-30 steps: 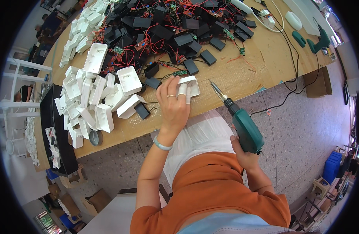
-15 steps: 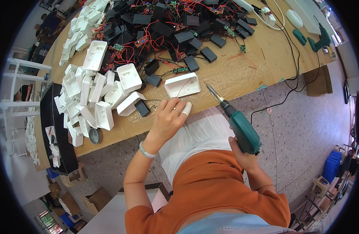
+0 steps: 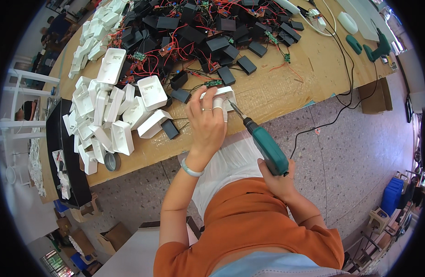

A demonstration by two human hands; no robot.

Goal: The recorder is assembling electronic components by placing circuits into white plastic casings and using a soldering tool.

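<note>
My left hand (image 3: 207, 124), with a ring and a white covering on one finger, lies over a white plastic case (image 3: 230, 96) near the table's front edge. Its fingers are bent over the far rim and into the case, gripping it and hiding its left part. My right hand (image 3: 278, 179) is wrapped round a green electric screwdriver (image 3: 270, 148). The tool points up and left, its metal tip at the case's right end; whether it touches a screw is too small to tell. Beyond my left fingertips lies a small green circuit board (image 3: 214, 83).
White plastic cases (image 3: 101, 104) are piled at the left. Black boxes with red wires and boards (image 3: 189, 34) heap at the back. A grey round cup (image 3: 112, 161) stands at the front left edge. A second green tool (image 3: 378, 48) and black cables (image 3: 348, 60) lie at the right.
My left hand has moved forward from the table edge onto the white case. My right hand has brought the screwdriver left, its tip now at the case's right end.
</note>
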